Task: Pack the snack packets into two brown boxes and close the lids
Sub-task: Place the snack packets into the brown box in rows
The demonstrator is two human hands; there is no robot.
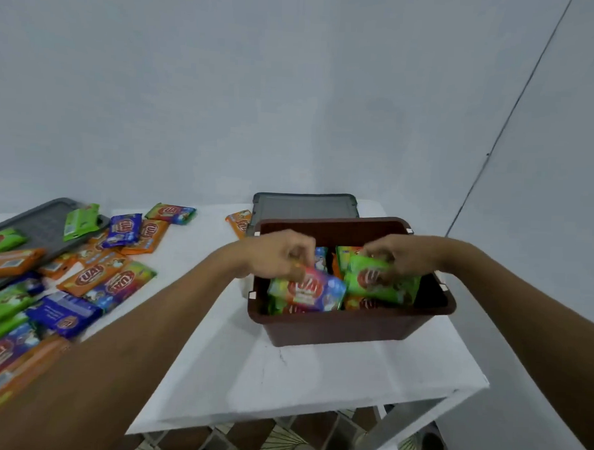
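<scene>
A brown box (pixel 346 327) stands open on the white table (pixel 283 376), with several snack packets inside. My left hand (pixel 277 254) reaches over the box's left side and pinches the top edge of a multicoloured packet (pixel 312 291) lying on the others. Over the right half of the box, my right hand (pixel 402 255) grips a green packet (pixel 381 283) from above. More loose packets (pixel 95 275) in orange, blue and green lie scattered on the table to the left.
A grey lid (pixel 304 206) lies flat behind the box, with an orange packet (pixel 238 219) beside it. Another grey lid (pixel 43 222) sits at the far left under some packets. The table's front edge and right corner are close; patterned floor shows below.
</scene>
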